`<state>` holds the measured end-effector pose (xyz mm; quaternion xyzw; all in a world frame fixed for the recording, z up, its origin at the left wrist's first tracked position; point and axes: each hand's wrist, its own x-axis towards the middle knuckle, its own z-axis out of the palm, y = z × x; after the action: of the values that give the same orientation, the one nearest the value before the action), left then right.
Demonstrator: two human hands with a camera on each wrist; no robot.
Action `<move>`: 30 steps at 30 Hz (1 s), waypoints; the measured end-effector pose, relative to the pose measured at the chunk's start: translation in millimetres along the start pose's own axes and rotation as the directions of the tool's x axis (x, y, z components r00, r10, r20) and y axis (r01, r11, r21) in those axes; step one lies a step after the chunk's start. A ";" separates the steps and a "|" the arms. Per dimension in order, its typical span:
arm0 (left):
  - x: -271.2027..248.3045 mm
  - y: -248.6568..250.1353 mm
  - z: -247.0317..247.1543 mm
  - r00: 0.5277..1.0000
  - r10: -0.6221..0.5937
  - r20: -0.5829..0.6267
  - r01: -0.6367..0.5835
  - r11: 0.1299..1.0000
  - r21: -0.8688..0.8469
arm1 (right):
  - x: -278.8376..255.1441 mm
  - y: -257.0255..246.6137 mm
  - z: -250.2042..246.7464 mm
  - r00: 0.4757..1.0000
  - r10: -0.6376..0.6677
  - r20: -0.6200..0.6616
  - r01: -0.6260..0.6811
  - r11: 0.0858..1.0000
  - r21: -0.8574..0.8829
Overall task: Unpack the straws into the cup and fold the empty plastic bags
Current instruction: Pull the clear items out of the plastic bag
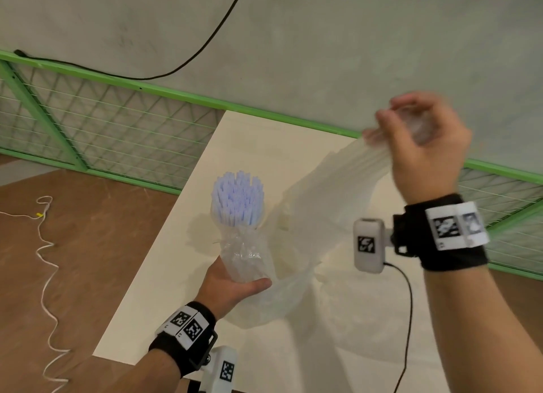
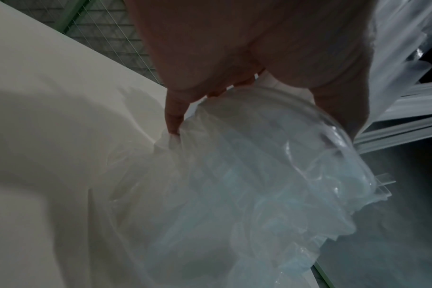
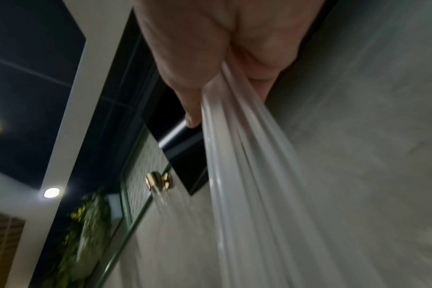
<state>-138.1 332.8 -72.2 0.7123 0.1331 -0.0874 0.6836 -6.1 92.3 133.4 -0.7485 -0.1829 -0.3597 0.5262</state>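
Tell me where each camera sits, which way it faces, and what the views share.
Head: looks forward and down at the table; both hands and wristbands show.
Left wrist: looks along the left hand at the cup in its grip.
Right wrist: faces upward past the right hand pinching the plastic bag.
Shared: head and right wrist both show the stretched bag.

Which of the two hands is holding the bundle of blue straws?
The left hand, low near the table: it grips the wrapped base of the blue straws. The raised right hand pinches only the stretched clear plastic bag.
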 end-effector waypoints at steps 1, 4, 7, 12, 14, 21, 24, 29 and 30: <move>0.5 -0.1 -0.4 1.000 -0.004 -0.004 0.004 1.000 0.003 | 11.9 1.5 -8.0 0.999 -0.009 -0.038 0.008 1.000 -0.018; 0.6 1.0 -1.5 1.000 -0.022 -0.010 0.022 1.000 0.008 | 32.1 13.7 -24.3 0.998 0.019 -0.059 -0.021 0.999 -0.031; -0.1 1.1 -1.2 0.999 -0.030 -0.018 0.031 0.999 0.016 | 32.4 26.7 -25.5 0.996 0.090 0.027 -0.089 0.996 -0.023; 0.3 0.9 -0.9 0.998 -0.048 -0.033 0.049 0.998 0.025 | 28.9 55.6 -20.5 0.964 0.162 0.210 -0.152 0.987 -0.059; 0.4 2.0 -0.3 0.997 -0.061 -0.043 0.062 0.998 0.023 | 20.3 64.5 -14.3 0.940 0.170 0.295 -0.152 0.985 -0.084; -0.8 3.5 -0.1 0.996 -0.075 -0.048 0.075 0.997 0.013 | -35.5 102.2 -0.3 0.734 0.177 0.656 0.167 0.889 -0.427; -0.5 3.1 -0.6 0.995 -0.084 -0.052 0.085 0.996 0.019 | -46.8 102.7 0.1 0.594 0.295 0.748 0.140 0.878 -0.458; -0.7 3.3 0.8 0.994 -0.086 -0.065 0.087 0.996 0.020 | -48.6 89.1 -4.3 0.447 0.402 0.799 0.296 0.777 -0.556; -1.2 3.9 1.2 0.994 -0.086 -0.069 0.088 0.996 0.020 | -50.7 89.8 -4.3 0.423 0.408 0.809 0.353 0.748 -0.562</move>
<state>-138.0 331.3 -68.2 0.7161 0.1862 -0.0944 0.6660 16.8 59.6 38.2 -0.9558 -0.2815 0.0713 0.0459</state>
